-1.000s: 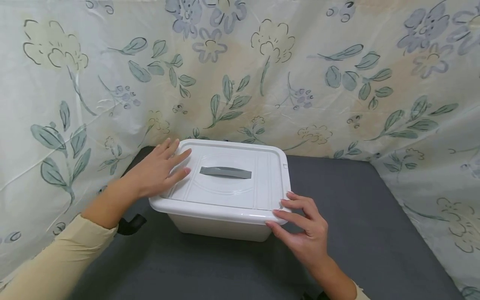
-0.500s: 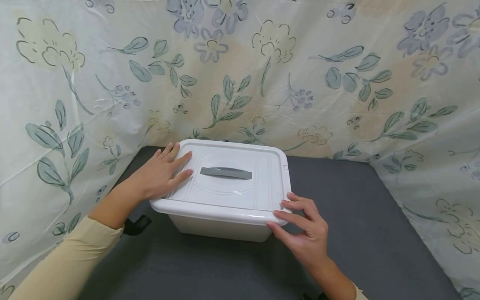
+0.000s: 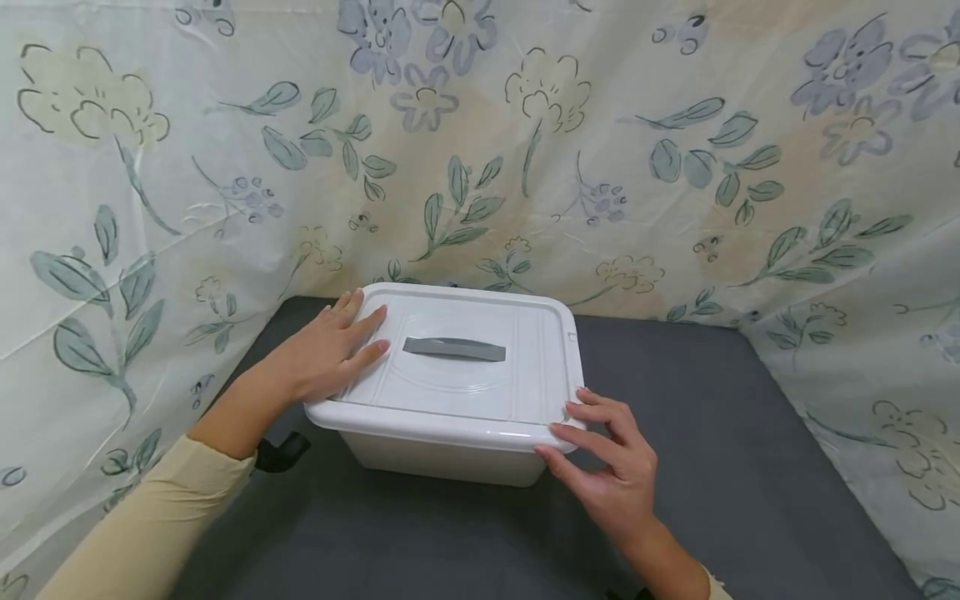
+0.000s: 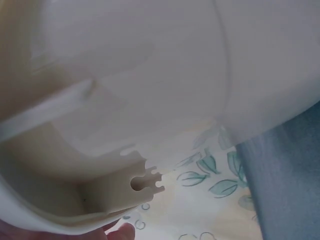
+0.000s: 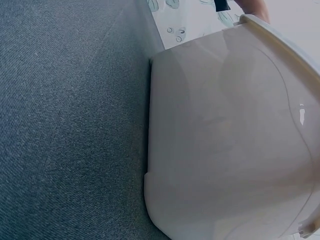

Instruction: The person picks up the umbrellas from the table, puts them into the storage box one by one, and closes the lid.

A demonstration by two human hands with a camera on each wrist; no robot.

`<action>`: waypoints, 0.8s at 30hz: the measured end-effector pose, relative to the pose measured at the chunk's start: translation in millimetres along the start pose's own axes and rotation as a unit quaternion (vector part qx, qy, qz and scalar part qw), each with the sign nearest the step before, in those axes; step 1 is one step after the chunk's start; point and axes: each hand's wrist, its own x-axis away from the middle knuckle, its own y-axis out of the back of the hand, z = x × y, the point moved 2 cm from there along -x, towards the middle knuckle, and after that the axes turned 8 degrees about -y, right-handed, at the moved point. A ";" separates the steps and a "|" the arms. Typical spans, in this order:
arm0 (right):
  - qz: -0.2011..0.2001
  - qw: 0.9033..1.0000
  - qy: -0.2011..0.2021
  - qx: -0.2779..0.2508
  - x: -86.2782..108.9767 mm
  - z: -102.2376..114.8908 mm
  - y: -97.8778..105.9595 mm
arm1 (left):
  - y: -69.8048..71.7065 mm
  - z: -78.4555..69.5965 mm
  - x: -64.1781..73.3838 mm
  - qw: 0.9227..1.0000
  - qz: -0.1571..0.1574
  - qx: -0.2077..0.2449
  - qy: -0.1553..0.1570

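Note:
In the head view a white plastic storage box (image 3: 450,458) stands on a dark grey cloth surface. Its white lid (image 3: 450,392) covers the top and has a grey handle (image 3: 454,349) in the middle. My left hand (image 3: 322,354) lies with spread fingers on the lid's left end. My right hand (image 3: 611,454) touches the lid's front right corner with thumb and fingertips. The left wrist view looks under the box's rim (image 4: 50,227), where a few of my fingers (image 4: 122,233) show. The box wall (image 5: 225,140) fills much of the right wrist view. What the box holds is hidden.
A floral curtain (image 3: 480,167) hangs behind the grey surface (image 3: 675,375) and along both sides. The box's back edge is close to the curtain. A dark strap end (image 3: 282,452) sticks out beside my left wrist.
My left hand has shifted slightly right and down on the lid, with its fingers still spread. My right hand keeps nearly the same spot, and the lid stays on the box.

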 end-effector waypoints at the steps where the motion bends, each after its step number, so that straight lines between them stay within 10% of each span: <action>1: 0.001 1.000 -0.001 -0.001 0.3 -0.4 -0.2 | 0.3 -0.3 0.0 1.000 0.001 0.000 0.001; 24: 0.004 1.000 -0.017 -0.010 1.4 -6.8 0.2 | -0.1 -0.5 -6.0 1.000 -0.001 -0.028 0.004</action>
